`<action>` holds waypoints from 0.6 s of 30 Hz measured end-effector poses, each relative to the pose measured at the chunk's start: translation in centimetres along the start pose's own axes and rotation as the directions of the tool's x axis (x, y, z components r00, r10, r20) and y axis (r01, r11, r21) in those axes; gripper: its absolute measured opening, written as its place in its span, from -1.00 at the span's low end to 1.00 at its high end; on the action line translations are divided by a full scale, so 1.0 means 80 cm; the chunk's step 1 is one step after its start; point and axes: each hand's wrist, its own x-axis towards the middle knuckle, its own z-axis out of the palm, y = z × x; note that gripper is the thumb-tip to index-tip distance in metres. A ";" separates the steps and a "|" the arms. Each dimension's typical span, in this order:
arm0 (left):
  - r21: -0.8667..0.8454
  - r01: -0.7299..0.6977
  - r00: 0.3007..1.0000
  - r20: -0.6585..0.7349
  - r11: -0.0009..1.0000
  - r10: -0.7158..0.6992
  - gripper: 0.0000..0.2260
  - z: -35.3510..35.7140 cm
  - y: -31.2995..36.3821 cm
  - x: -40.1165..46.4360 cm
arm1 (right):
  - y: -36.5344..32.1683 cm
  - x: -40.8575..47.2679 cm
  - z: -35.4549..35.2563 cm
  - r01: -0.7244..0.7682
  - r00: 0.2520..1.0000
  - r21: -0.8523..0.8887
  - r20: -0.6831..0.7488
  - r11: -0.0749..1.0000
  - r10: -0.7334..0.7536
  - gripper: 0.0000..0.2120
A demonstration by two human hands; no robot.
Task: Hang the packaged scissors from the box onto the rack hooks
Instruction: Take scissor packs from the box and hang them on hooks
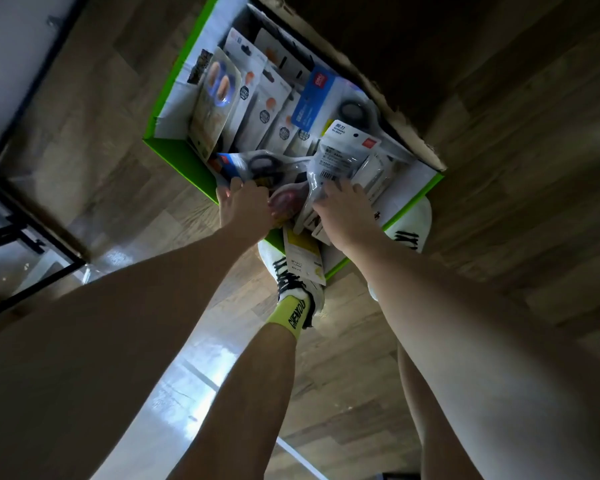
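Fingers [329,192] of your right hand [343,211] press down on a clear pack of scissors with a white header card [340,157], closing around its lower edge at the near corner of the box. Your left hand [245,204] curls its fingertips onto a neighbouring scissors pack with black handles [257,166], which lies flat against the near wall; whether it has a true hold is unclear. A pink-handled pack [284,199] sits between your two hands. Behind them, more packaged scissors stand in rows inside the green-edged cardboard box [181,157], with a blue-carded pack [314,98] lying on top. The box rests on the wood-plank floor [516,168], touching your white sneakers [291,275].
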 end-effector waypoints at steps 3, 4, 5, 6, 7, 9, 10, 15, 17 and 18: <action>-0.044 -0.013 0.998 -0.063 0.999 0.011 -0.75 -0.006 -0.004 -0.009 | 0.002 -0.020 -0.015 -0.023 0.999 0.110 -0.023 0.994 0.026 -0.69; -0.064 -0.012 0.995 -0.096 0.998 0.005 -0.73 -0.011 -0.005 -0.012 | 0.001 -0.027 -0.020 -0.022 0.999 0.145 -0.040 0.989 0.028 -0.72; -0.073 -0.011 0.993 -0.120 0.997 0.002 -0.74 -0.013 -0.005 -0.014 | -0.001 -0.032 -0.024 -0.012 0.998 0.172 -0.056 0.985 0.022 -0.75; -0.086 -0.010 0.994 -0.113 0.996 0.000 -0.76 -0.018 -0.005 -0.017 | -0.002 -0.037 -0.028 0.004 0.997 0.192 -0.078 0.981 0.011 -0.76; -0.135 -0.008 0.996 -0.090 0.991 -0.005 -0.78 -0.021 -0.006 -0.020 | -0.004 -0.041 -0.031 0.017 0.995 0.209 -0.096 0.978 0.003 -0.75; -0.285 0.004 1.000 -0.009 0.959 -0.007 -0.78 -0.030 -0.008 -0.027 | -0.007 -0.049 -0.041 0.018 0.994 0.293 -0.109 0.956 0.014 -0.71; -0.337 0.010 1.000 0.018 0.942 -0.004 -0.76 -0.036 -0.008 -0.032 | -0.009 -0.053 -0.047 0.012 0.994 0.351 -0.104 0.936 0.027 -0.72; -0.452 0.007 1.000 0.026 0.892 0.005 -0.82 -0.074 -0.013 -0.067 | -0.012 -0.081 -0.092 0.014 1.000 0.465 -0.016 0.885 -0.007 -0.81; -0.493 -0.024 0.999 0.018 0.870 0.038 -0.87 -0.102 -0.014 -0.094 | -0.016 -0.095 -0.114 0.026 0.999 0.450 -0.033 0.893 -0.012 -0.89; -0.496 -0.031 0.998 0.029 0.868 0.052 -0.92 -0.116 -0.016 -0.110 | -0.018 -0.103 -0.126 0.024 0.998 0.449 -0.055 0.893 0.000 -0.90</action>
